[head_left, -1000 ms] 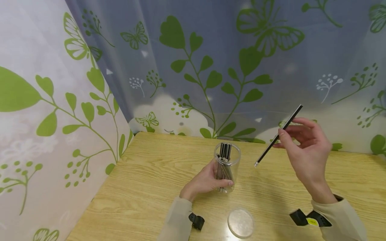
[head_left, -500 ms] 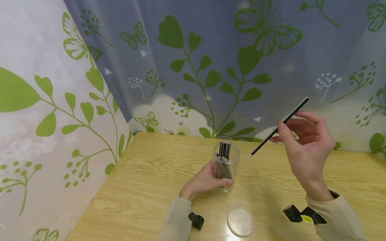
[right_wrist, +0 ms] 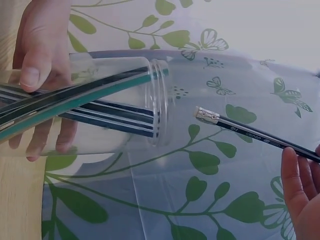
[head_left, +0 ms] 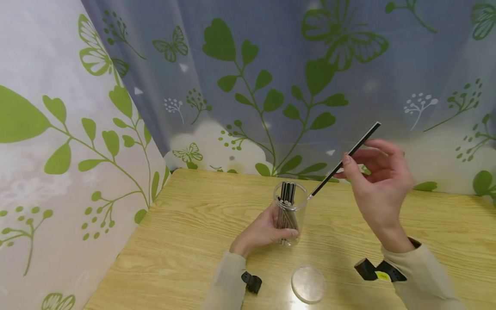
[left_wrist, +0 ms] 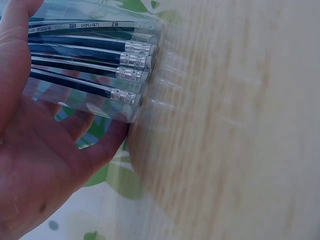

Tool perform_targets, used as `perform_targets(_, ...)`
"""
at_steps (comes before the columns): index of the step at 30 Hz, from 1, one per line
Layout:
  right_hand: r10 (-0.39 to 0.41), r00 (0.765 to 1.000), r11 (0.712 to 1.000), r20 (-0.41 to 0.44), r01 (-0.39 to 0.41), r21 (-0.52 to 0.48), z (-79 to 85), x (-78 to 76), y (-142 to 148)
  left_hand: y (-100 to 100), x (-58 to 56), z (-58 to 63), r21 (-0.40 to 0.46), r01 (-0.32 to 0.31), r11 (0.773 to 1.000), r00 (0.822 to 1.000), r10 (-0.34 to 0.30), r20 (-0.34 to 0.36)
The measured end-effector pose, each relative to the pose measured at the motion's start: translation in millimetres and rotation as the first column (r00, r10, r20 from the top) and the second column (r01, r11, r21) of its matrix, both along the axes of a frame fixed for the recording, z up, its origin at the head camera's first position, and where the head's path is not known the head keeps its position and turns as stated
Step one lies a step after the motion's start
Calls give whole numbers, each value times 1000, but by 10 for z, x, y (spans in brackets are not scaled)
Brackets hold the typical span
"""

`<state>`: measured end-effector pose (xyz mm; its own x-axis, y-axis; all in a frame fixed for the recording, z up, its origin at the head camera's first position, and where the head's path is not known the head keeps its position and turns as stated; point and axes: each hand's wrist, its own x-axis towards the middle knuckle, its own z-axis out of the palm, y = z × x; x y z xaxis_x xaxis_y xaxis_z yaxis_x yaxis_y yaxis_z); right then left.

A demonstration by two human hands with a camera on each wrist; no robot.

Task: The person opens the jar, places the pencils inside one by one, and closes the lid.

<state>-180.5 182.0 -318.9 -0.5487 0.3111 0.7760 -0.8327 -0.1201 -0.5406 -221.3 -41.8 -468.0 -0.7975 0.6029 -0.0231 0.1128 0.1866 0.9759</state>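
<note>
A clear round jar point(head_left: 299, 221) with several dark striped pencils point(left_wrist: 90, 47) inside stands upright on the table. My left hand point(head_left: 261, 232) grips it from the left, thumb across the front. To the right and above, my right hand point(head_left: 381, 185) pinches one black pencil point(head_left: 345, 160) between thumb and fingers. That pencil slants, its eraser end low and close to the jar's rim on the right. In the right wrist view a white eraser point(right_wrist: 202, 114) in a silver ferrule points toward the jar's open mouth, with a gap between them.
A clear round lid point(head_left: 308, 284) lies flat on the wood-grain table point(head_left: 174, 241) in front of the jar. Behind the table hangs a blue curtain point(head_left: 240, 107) with green leaves and butterflies; a pale printed one point(head_left: 66, 206) is on the left.
The right hand has moved left with the pencil, bringing its eraser end up close to the jar's rim. The left hand still holds the jar in the same place.
</note>
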Motion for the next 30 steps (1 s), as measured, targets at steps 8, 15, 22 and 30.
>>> perform_targets(8,-23,1000,997,3,23,77,-54,-43,-101,-3,-14,-1,7,4,1000,1000,-4,3)
perform_targets(15,-34,999,997,-3,34,74,-50,-68,-132,-2,-11,-1,4,4,1000,1000,-4,10)
perform_targets(22,-99,995,982,16,96,160,-96,-60,-179,-3,-7,-2,28,14,999,1000,-15,15)
perform_targets(30,-144,989,924,-16,140,355,-248,-104,-218,-4,-8,-5,51,33,998,999,-33,-2)
